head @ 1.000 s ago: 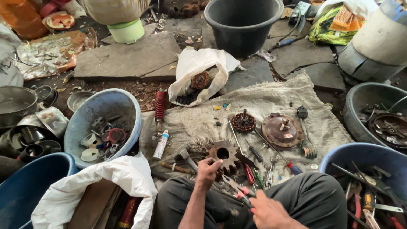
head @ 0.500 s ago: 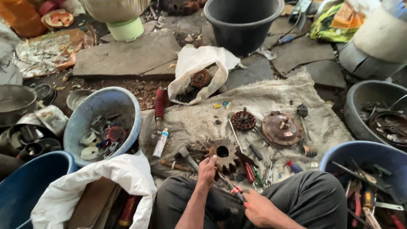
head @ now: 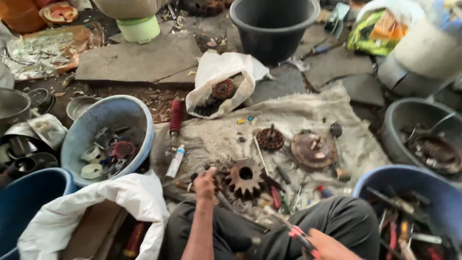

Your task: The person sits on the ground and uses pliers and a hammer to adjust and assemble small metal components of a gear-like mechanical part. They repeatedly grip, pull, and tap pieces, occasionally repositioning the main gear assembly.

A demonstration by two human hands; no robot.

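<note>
A rusty toothed gear [head: 246,176] lies on the dirty sackcloth [head: 293,120] in front of my knees. My left hand [head: 206,182] rests just left of it, fingers closed on the gear's edge or on a small part beside it. At the bottom edge, my right hand [head: 328,244] grips a red-handled tool [head: 297,232] whose thin shaft points up-left. Farther back on the cloth lie a smaller rusty sprocket [head: 270,138] and a round rusty plate [head: 313,150].
A light blue tub [head: 91,126] of small parts stands at left, with a white bag [head: 101,207] below it. A blue tub [head: 409,180] of tools is at right, a grey basin [head: 402,120] beyond. A black bucket [head: 274,29] and a white bag with rusty gears [head: 219,82] sit behind.
My right hand has drawn back toward my lap with the red-handled tool. My left hand stays at the gear's left side. The view shifted slightly.
</note>
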